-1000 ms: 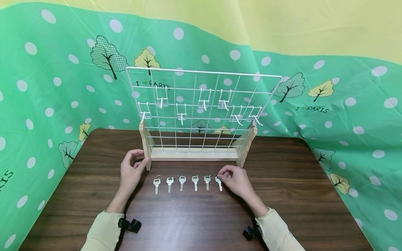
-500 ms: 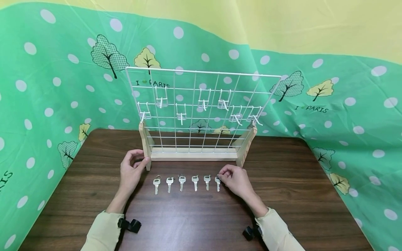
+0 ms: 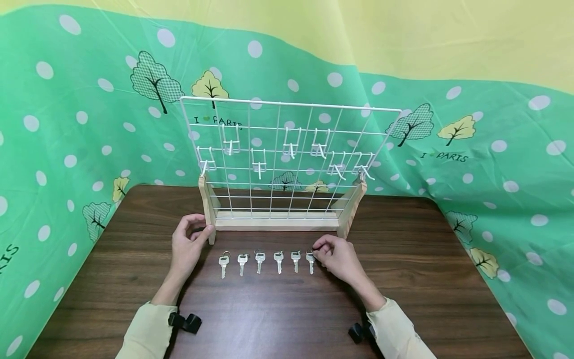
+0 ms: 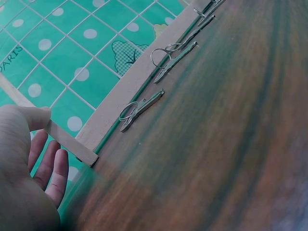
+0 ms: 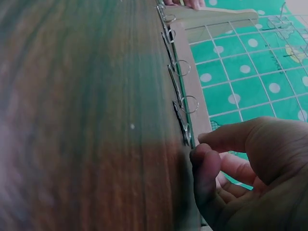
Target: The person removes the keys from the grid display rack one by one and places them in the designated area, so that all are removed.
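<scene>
Several keys lie in a row on the table, bows and rings toward a white wire grid rack on a wooden stand. My right hand is at the right end of the row. Its thumb and index fingertip pinch the rightmost key at its ring end; the fingertips mostly hide that ring in the right wrist view. My left hand holds the left wooden side panel of the stand, thumb at the front edge. In the left wrist view the leftmost key lies near the panel's foot.
Several white hooks hang in two uneven rows on the grid. The dark wooden table extends toward me. Behind it hangs a green and yellow cloth with dots and trees. A black strap camera sits on my left wrist.
The rightmost key has swung from tilted to nearly straight, its tip shifting slightly left. My right hand has edged a little to the right. My left hand stays in place.
</scene>
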{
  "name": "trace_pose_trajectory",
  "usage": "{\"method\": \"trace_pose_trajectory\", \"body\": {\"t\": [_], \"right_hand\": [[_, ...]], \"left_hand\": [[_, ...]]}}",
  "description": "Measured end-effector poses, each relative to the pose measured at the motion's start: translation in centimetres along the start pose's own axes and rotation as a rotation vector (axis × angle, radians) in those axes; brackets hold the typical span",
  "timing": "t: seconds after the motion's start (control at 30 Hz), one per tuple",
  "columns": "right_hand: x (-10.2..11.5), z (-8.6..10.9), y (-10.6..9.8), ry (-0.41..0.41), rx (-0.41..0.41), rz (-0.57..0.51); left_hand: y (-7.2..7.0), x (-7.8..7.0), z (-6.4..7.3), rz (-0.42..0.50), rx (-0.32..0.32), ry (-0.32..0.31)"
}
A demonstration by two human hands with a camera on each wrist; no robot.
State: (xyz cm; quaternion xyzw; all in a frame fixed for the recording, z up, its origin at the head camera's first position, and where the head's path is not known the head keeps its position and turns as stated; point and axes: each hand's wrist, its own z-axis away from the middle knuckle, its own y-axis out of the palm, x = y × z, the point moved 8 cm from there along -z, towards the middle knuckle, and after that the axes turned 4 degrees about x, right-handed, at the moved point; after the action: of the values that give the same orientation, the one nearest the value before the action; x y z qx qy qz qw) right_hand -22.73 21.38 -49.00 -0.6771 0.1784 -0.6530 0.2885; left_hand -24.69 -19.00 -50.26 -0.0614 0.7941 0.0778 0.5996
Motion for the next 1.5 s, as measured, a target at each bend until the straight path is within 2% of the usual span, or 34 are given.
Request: {"method": "trace_pose_trajectory", "body": {"t": [0.37,0.77,0.97,1.3,1.5], "right_hand": [[1.3,0.2,-1.4,-0.038,-0.068,-0.003],[2.8,0.7,-3.7,-0.063,-0.169,-0.061],[4.0,1.2,-5.5,-0.097,-0.239,-0.118],[6.6,2.3,-10.0,-0.179,-0.365,-0.206],[7.5,2.3,-11.3,-0.219,-0.439,-0.265]], "left_hand": [[0.0,0.0,0.0,0.009,-0.008,0.007],[0.2,-0.1,0.0,0.008,0.002,-0.002],[0.1,-0.1,0.0,0.004,-0.003,0.007],[0.2,0.0,0.0,0.005,-0.002,0.001],[0.1,0.0,0.0,0.01,-0.003,0.009]]}}
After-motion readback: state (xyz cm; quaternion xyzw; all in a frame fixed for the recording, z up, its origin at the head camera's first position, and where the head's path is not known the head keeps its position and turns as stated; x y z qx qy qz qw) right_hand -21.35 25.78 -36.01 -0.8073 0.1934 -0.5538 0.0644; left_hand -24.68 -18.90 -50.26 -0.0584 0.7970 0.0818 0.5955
